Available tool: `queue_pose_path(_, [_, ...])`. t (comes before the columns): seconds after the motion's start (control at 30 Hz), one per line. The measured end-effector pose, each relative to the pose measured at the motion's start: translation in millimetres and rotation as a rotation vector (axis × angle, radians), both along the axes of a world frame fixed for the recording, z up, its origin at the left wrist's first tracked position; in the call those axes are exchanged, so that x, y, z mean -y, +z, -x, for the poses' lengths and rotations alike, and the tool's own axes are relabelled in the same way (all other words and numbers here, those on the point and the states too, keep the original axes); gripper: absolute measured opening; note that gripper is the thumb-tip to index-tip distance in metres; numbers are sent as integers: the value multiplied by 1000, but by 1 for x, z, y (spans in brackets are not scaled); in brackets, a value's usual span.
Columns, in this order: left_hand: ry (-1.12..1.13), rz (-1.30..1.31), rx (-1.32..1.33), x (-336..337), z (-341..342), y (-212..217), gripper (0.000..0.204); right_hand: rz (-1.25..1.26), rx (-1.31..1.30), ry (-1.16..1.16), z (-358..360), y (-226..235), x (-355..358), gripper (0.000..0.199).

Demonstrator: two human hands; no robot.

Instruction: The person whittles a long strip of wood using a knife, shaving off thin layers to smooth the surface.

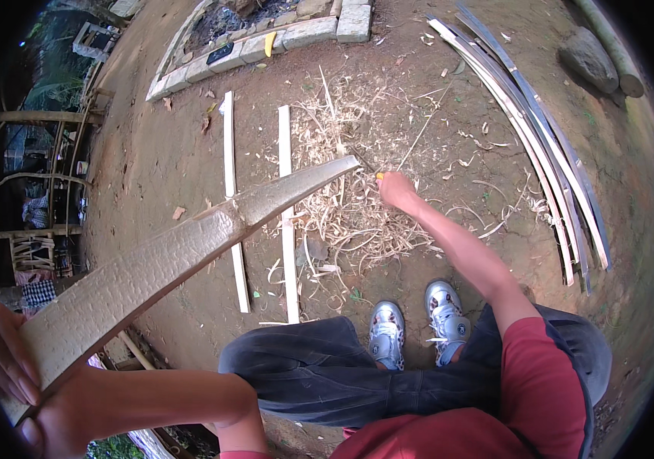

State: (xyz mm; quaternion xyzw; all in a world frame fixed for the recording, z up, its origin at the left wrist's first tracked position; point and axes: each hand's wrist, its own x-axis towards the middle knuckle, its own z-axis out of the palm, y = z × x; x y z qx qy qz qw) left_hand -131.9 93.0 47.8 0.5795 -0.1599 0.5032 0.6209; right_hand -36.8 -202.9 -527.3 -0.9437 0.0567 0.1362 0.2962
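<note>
Close to the lens, our left hand wraps its fingers round the near end of the bamboo slat, whose tip reaches the shavings. Our right hand is closed on a knife handle. We should brace the slat and shave thin, away from us.

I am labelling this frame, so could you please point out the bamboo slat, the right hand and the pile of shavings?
bamboo slat (189, 245): head view, middle of its broad face.
right hand (395, 189): head view, back of the hand.
pile of shavings (346, 218): head view, centre of the heap.
</note>
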Motion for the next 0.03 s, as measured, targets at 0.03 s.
queue_pose_path(0.03, [1, -9, -1, -3, 0, 2, 59, 6, -78, 1, -5, -9, -4, 42])
